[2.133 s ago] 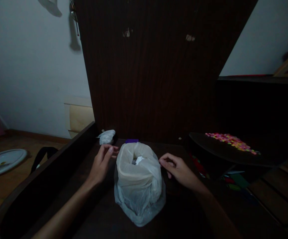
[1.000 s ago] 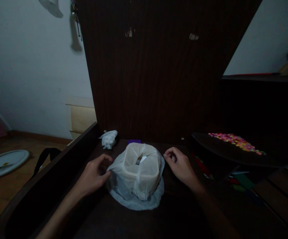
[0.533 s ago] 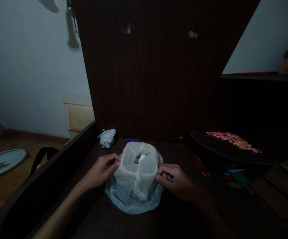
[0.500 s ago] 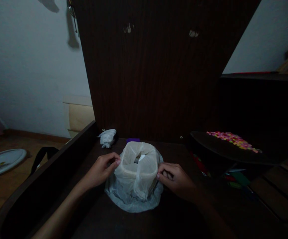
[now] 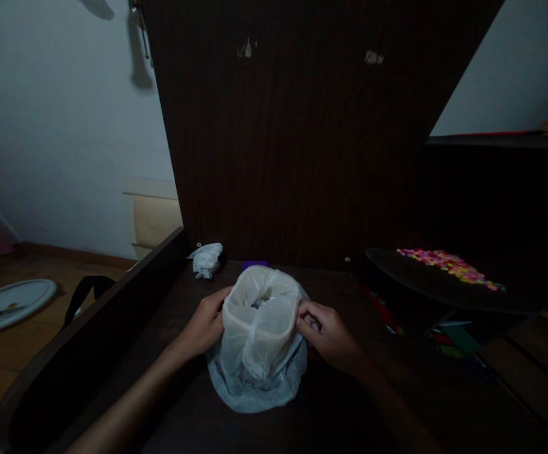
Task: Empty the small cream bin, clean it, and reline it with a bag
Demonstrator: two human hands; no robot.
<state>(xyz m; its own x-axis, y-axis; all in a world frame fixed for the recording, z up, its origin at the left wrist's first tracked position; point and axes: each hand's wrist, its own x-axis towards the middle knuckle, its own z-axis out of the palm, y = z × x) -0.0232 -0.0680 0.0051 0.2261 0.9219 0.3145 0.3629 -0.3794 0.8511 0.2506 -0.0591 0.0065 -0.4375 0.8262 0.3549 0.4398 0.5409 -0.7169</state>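
A small open container stands on a dark wooden surface, lined with a whitish see-through plastic bag. The bag folds out over the rim and spreads loosely around the base. A few small things, too dim to name, show inside the opening. My left hand is closed on the bag at the left side, its fingertips partly hidden behind the rim. At the right rim, my right hand pinches the bag between thumb and curled fingers.
A crumpled white plastic bag and a purple item lie near the dark back panel. On the right, a corner shelf bears many small colourful pieces. A raised wooden side borders the left; a white round lid-like object is on the floor.
The lined container has tilted and turned slightly toward me. My left hand has slid further around its left side, fingers now behind the rim. My right hand stays at the right rim.
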